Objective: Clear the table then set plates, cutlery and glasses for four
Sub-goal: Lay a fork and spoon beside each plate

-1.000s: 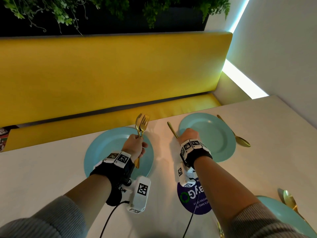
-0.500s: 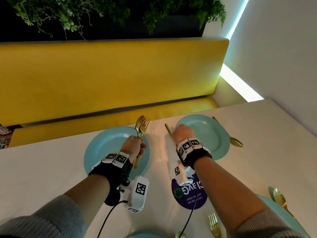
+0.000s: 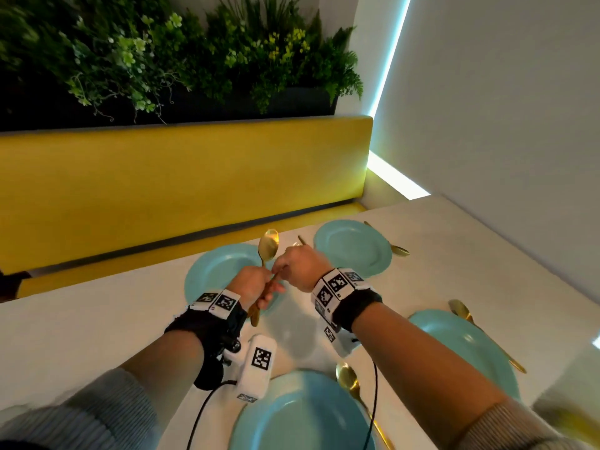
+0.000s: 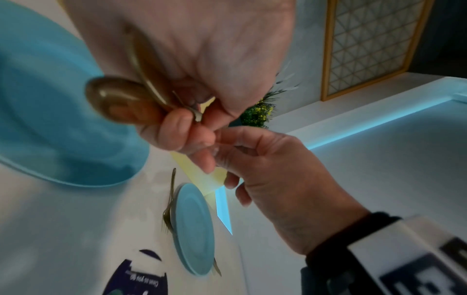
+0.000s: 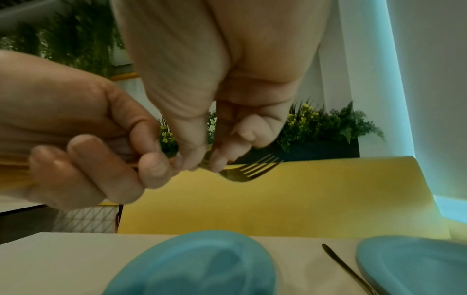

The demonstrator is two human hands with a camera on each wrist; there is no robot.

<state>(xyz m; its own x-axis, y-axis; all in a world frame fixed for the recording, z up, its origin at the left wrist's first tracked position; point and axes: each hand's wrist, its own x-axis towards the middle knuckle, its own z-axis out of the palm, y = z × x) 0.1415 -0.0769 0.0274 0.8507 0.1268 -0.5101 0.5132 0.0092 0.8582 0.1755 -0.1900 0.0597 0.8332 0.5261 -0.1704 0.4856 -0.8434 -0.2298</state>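
My left hand (image 3: 259,289) grips a gold spoon (image 3: 268,245) by its handle, bowl pointing up, above the far left blue plate (image 3: 214,271). My right hand (image 3: 282,271) has come against it. In the right wrist view its thumb and forefinger pinch the neck of a gold fork (image 5: 250,169), whose handle runs back into the left hand (image 5: 88,155). The spoon's bowl (image 4: 118,103) shows blurred in the left wrist view. A second fork (image 3: 302,240) lies left of the far right plate (image 3: 352,248), and a spoon (image 3: 398,250) lies to its right.
A near plate (image 3: 302,414) has a spoon (image 3: 349,381) at its right. The near right plate (image 3: 464,349) also has a spoon (image 3: 461,311) beside it. A yellow bench (image 3: 181,177) runs behind the white table (image 3: 97,319). A wall stands close on the right.
My right hand left the fork beside the far right plate and moved left to the left hand, where it now pinches the held fork. Both hands rose slightly; the view pulled back.
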